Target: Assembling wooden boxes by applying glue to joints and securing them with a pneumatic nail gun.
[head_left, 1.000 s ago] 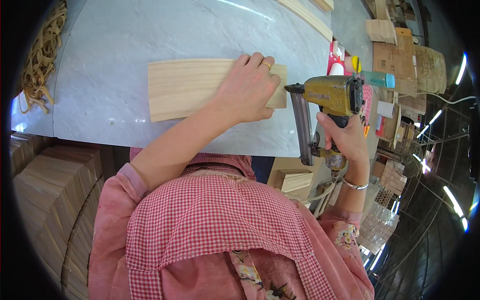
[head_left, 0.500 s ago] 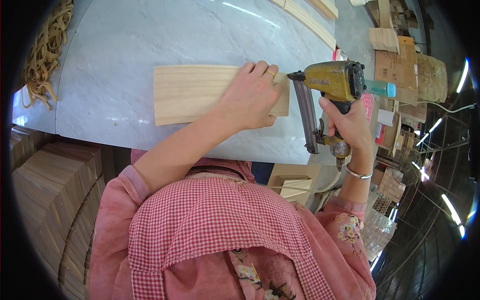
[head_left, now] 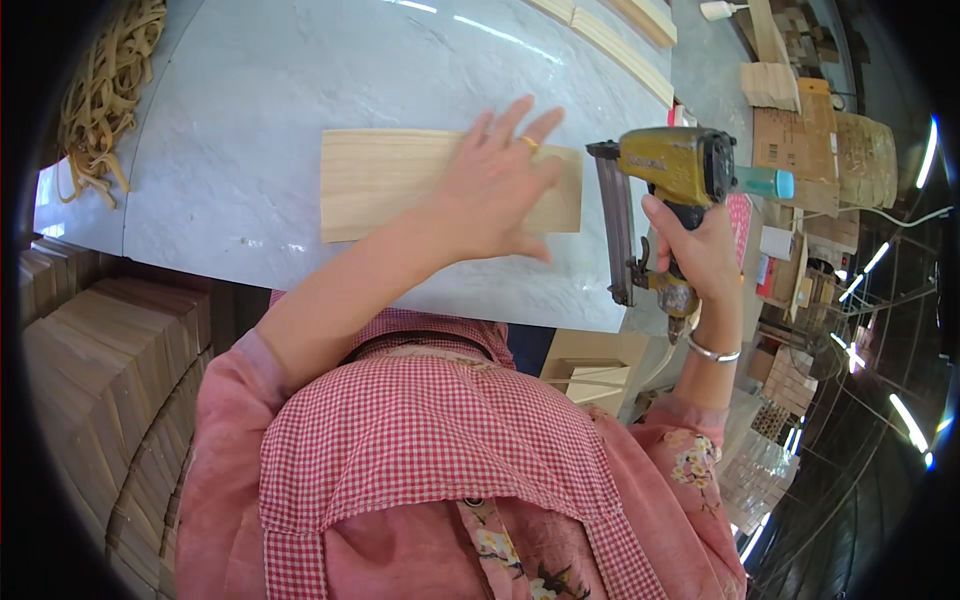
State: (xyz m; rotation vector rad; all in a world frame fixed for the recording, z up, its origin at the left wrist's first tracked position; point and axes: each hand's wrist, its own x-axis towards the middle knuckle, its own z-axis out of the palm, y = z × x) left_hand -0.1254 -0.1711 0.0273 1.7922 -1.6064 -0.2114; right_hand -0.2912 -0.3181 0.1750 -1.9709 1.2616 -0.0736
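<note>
A pale rectangular wooden board (head_left: 375,185) lies flat on the grey marbled tabletop (head_left: 260,80) in front of me. Over its right half is my left hand (head_left: 495,185), slightly blurred, fingers spread and holding nothing; whether it touches the wood I cannot tell. My right hand (head_left: 700,245) is wrapped round the handle of a yellow and black nail gun (head_left: 665,160). The gun's nose sits just right of the board's right end, apart from it, with the dark magazine (head_left: 618,225) slanting down toward me.
Tan elastic strips (head_left: 105,100) hang in a tangle at the table's left. Long wooden strips (head_left: 620,50) lie at the far right edge. Stacked wood pieces (head_left: 110,370) stand below left. Cardboard boxes (head_left: 790,145) are at right; an air hose (head_left: 660,362) trails below the gun.
My left hand has loosened from the board and spread its fingers. The nail gun has moved slightly right, away from the board's end.
</note>
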